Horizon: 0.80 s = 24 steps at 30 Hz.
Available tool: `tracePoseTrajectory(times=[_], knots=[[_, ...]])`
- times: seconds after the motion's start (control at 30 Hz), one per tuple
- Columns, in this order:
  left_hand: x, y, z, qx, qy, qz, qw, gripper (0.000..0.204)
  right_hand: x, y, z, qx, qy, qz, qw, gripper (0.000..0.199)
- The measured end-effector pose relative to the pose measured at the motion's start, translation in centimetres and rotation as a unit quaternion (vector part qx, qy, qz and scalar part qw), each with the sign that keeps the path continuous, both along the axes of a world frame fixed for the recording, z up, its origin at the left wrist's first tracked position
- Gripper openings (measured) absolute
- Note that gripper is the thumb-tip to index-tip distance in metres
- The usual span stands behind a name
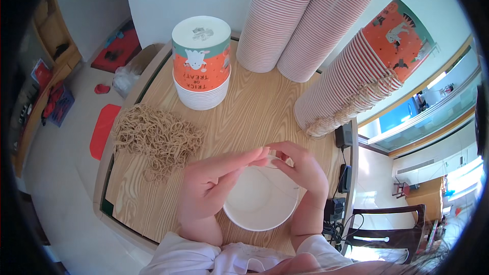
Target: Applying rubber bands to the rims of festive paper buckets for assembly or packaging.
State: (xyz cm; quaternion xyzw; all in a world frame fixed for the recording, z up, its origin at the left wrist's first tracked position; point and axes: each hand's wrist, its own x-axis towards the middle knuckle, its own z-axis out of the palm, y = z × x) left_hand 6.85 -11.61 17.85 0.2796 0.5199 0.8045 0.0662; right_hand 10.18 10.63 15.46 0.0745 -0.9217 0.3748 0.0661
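A white paper bucket [257,206] stands on the table in front of me with its mouth up, showing its plain inside. Over its far rim my left hand [216,175] reaches in from the left, fingers stretched out and pressed flat together. My right hand [303,168] curls at the same rim from the right. Thumb and fingers bend toward the left fingertips, and whatever lies between them is too small to make out. A faint thin line crosses the bucket near the right hand. Left of my hands lies a tangled pile of beige cord [158,137].
A short stack of orange-and-green printed buckets [201,71] stands upside down beyond the cord. Tall bucket stacks [280,15] rise at the back. Another leaning stack [356,71] carries cord loops along its side. Black adapters [344,135] and cables line the right edge. A red stool [104,131] stands left.
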Motion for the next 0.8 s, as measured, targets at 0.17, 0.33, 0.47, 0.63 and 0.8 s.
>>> tracePoseTrajectory(times=[0.17,0.33,0.47,0.63,0.8], knots=[[-0.3,0.4,-1.0,-0.115,0.004,0.065,0.991,0.021,2.6,2.5,0.4,0.135,-0.102,-0.15,0.974,0.032],[0.0,1.3,-0.3,-0.161,0.067,0.114,0.978,0.015,6.3,2.0,3.7,0.072,-0.099,-0.173,0.977,0.034],[0.4,2.5,-0.6,-0.196,0.137,0.138,0.961,0.013,4.8,-1.4,3.7,-0.047,0.145,-0.1,0.983,0.035],[0.5,3.3,-1.1,-0.197,0.145,0.098,0.965,0.01,4.4,-3.8,2.9,-0.154,0.071,-0.104,0.98,0.023],[0.0,2.9,-1.1,-0.221,0.155,0.106,0.957,0.01,4.5,-2.2,3.6,-0.121,0.062,-0.131,0.982,0.013]])
